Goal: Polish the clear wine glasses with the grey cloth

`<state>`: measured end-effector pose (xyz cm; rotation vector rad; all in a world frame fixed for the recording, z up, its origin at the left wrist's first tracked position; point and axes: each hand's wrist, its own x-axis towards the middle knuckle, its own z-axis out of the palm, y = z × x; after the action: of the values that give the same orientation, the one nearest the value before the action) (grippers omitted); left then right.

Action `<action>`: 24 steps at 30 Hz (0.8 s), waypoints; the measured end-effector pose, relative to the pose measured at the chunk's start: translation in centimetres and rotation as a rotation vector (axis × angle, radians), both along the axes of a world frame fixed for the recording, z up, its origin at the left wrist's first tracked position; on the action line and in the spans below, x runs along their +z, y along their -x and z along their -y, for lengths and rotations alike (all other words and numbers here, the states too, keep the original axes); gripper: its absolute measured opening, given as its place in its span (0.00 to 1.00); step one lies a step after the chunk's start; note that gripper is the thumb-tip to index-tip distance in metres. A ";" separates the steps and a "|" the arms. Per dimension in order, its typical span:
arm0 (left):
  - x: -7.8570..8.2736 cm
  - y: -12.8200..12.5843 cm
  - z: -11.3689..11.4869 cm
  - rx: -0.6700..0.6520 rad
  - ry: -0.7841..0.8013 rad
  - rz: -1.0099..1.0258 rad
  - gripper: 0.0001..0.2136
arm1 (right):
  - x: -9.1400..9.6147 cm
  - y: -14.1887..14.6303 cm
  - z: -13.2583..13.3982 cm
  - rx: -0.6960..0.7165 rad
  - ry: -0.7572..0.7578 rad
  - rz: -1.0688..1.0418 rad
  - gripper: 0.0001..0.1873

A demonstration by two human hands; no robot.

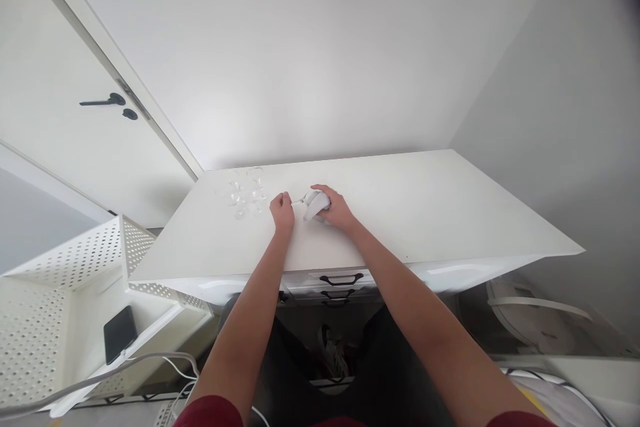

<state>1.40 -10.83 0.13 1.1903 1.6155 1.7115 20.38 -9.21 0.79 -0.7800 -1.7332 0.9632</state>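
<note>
At the far left a black door handle (pixel 103 101) stood out, with a dark phone (pixel 120 335) on the shelf nearer me. Clear glassware (pixel 243 193) stood clustered on the left of the white cabinet top (pixel 425 207). Right of it, my left hand (pixel 283 211) pinched a thin clear stem (pixel 297 201), which ran rightward into a white cloth (pixel 316 204). My right hand (pixel 339 207) gripped that cloth, fingers wrapped around its right side; what it covered I couldn't tell.

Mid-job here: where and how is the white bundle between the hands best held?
Probably by its wide, rounded body, from the right: the white bundle narrows leftward to a thin piece that reaches the left hand, leaving little to grip there. The right hand curls around that wider end.
</note>
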 end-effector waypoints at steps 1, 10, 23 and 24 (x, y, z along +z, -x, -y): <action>0.0 0.0 0.0 0.002 0.003 0.007 0.22 | -0.1 0.1 0.0 0.001 0.007 0.003 0.36; 0.4 -0.7 0.5 -0.128 -0.083 -0.250 0.13 | -0.7 -0.1 -1.0 -0.173 0.299 -0.341 0.36; 0.8 -0.4 0.7 -0.133 -0.096 -0.222 0.11 | -0.6 0.3 -0.9 -0.149 0.398 -0.409 0.33; 0.7 -0.5 0.7 -0.150 -0.086 -0.235 0.11 | -0.6 0.2 -0.9 -0.158 0.396 -0.415 0.33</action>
<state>1.91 -11.52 0.82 1.5633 1.5507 1.6088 20.19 -8.31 0.24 -0.8781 -1.1219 1.2757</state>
